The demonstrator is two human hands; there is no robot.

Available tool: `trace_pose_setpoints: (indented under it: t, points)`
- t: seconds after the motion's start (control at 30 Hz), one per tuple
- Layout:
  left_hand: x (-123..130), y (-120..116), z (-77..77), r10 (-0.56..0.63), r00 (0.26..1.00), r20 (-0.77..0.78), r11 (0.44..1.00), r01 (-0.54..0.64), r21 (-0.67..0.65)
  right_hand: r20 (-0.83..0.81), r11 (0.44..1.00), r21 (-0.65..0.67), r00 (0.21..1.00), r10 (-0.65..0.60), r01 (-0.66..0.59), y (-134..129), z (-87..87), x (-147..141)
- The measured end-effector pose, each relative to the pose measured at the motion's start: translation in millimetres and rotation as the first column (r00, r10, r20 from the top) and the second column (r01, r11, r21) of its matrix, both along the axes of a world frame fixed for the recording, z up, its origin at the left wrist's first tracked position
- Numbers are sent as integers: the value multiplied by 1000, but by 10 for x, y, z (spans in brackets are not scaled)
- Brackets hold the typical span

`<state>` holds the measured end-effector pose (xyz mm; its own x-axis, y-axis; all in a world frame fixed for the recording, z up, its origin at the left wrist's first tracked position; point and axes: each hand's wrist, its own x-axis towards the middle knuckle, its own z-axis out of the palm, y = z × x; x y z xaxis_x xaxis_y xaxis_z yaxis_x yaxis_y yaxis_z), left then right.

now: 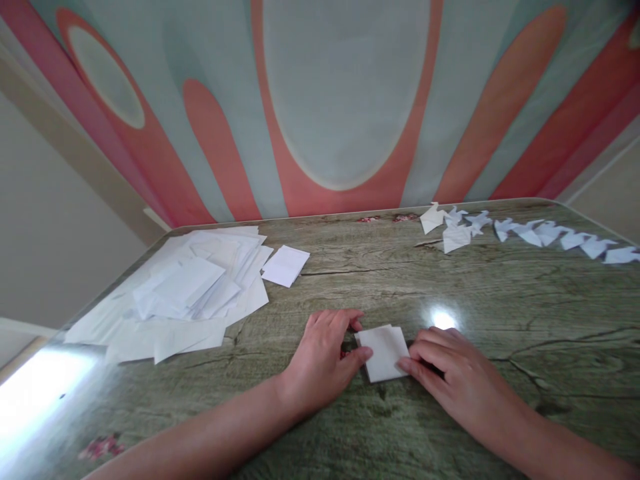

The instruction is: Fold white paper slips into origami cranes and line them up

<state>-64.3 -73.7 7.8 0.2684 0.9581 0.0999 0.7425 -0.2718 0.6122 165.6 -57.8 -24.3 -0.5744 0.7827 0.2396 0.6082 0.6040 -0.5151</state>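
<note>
A small folded square of white paper (386,353) is between my hands, low over the wood-grain table (340,293). My left hand (327,357) pinches its left edge, the thumb on top and the other fingers curled at the upper left corner. On the opposite side, my right hand (447,367) grips the right edge between thumb and curled fingers. The paper's layers do not line up exactly at the top edge. Whether it touches the tabletop, I cannot tell.
A loose heap of white paper sheets (200,287) covers the left of the table, with one separate folded paper (287,266) beside it. Several folded paper birds (549,232) stand in a line at the back right. A patterned wall panel (345,100) rises behind the table.
</note>
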Motion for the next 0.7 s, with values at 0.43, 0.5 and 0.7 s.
trace_pose_setpoints:
  t: [0.43,0.5,0.7]
  points:
    - [108,-164,2,-4,1000,-17,999,5,53,-92,999,-5,994,51,-52,4,-15,76]
    - [104,-179,7,-60,997,-57,995,64,81,-111,998,13,992,65,-64,-2,-3,82]
    - [89,-210,52,-139,974,-178,987,151,56,-64,992,36,990,125,-123,-10,52,89]
